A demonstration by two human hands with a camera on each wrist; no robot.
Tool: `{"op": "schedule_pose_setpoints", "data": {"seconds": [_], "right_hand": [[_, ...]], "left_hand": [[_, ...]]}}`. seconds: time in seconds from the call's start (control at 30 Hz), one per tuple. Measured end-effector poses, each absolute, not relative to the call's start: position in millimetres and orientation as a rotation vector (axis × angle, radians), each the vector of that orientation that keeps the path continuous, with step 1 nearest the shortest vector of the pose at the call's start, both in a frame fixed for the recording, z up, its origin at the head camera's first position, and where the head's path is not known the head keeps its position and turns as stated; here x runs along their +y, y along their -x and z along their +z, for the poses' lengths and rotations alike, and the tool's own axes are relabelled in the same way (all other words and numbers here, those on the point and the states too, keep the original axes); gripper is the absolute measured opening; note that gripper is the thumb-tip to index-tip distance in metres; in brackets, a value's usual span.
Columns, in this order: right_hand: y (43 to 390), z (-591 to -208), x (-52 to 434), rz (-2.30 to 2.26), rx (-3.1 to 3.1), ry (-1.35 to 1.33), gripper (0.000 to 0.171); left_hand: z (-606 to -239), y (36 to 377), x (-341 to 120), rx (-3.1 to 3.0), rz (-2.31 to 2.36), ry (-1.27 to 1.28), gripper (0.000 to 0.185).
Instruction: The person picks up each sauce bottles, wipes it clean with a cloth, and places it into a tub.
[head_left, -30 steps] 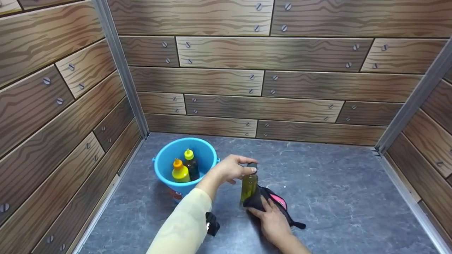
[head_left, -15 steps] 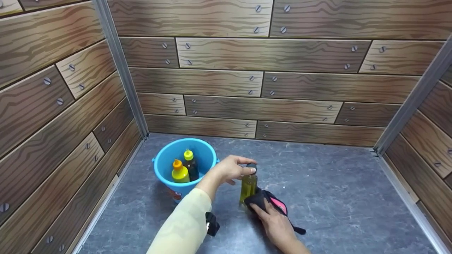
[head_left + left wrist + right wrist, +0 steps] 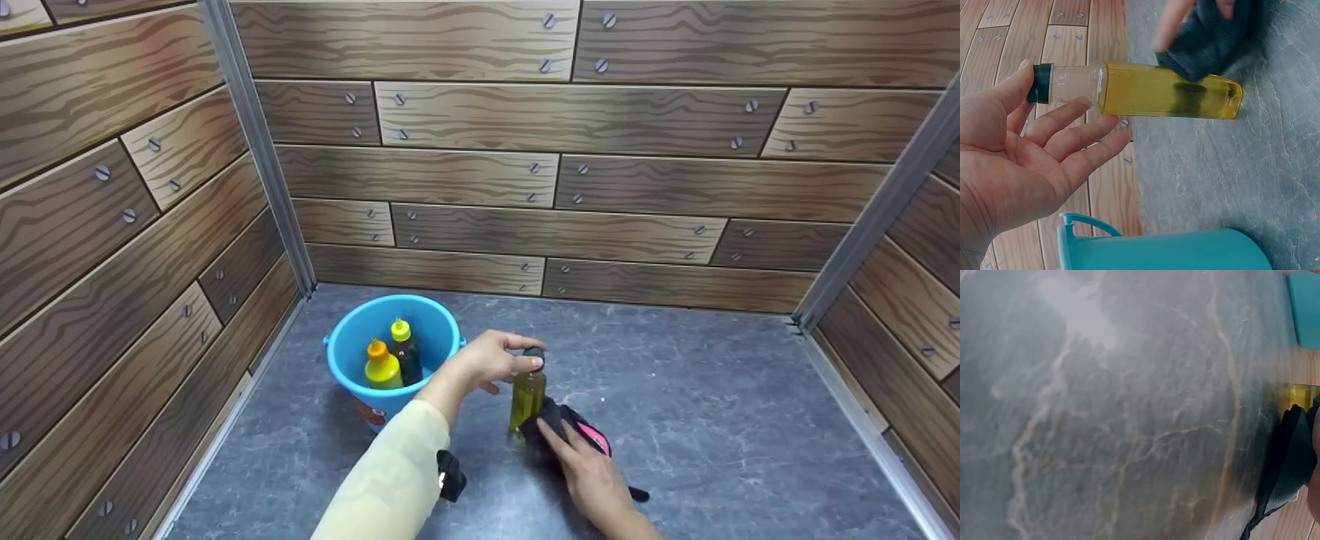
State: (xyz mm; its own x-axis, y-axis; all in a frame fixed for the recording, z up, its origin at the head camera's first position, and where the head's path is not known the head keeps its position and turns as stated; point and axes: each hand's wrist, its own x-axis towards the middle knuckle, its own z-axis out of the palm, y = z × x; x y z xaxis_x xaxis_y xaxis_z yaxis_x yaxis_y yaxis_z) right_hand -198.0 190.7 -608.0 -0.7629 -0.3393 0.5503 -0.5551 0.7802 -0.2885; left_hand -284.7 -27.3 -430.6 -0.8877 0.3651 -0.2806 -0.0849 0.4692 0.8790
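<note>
An oil bottle [image 3: 528, 401] with a dark cap stands upright on the grey marbled surface, yellow-green liquid inside. My left hand [image 3: 491, 358] pinches its cap between thumb and finger; the other fingers stretch out beside the neck in the left wrist view [image 3: 1044, 140]. Against the lower right side of the bottle lies a black cloth [image 3: 551, 416] with a pink patch [image 3: 594, 436] and a strap-like tail [image 3: 639, 494]. My right hand [image 3: 592, 469] holds this cloth to the glass, fingers pointing towards the bottle. Only the cloth's edge [image 3: 1283, 467] and a sliver of hand show in the right wrist view.
Left of the bottle is a blue bucket [image 3: 341, 375]. Inside it stand a yellow squeeze bottle [image 3: 384, 369] with an orange cap and a dark bottle [image 3: 407, 358] with a yellow cap. Wood-patterned walls [image 3: 465, 172] enclose the surface at back and sides.
My right hand has shifted slightly over the cloth, and the cloth's front flap beside the bottle has drawn a little to the right. The left hand and bottle stay nearly in place.
</note>
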Motion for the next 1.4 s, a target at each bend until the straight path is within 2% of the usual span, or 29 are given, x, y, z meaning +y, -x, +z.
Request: {"op": "schedule_pose_setpoints", "data": {"seconds": [0.4,0.63,1.4], "right_hand": [[209.7,-576.8,186.6,0.592,-2.173,-0.699,0.078],[216.0,-563.5,182.9,0.539,-2.216,-0.729,0.082],[221.1,-555.0,175.1,0.491,-2.421,-0.707,0.083]], "left_hand": [[-431.2,286.3,-26.9,2.277,1.403,-0.224,0.038],[-432.7,287.2,-26.8,2.271,1.408,-0.206,0.037],[-431.4,288.5,-28.9,2.256,1.410,-0.236,0.041]]}}
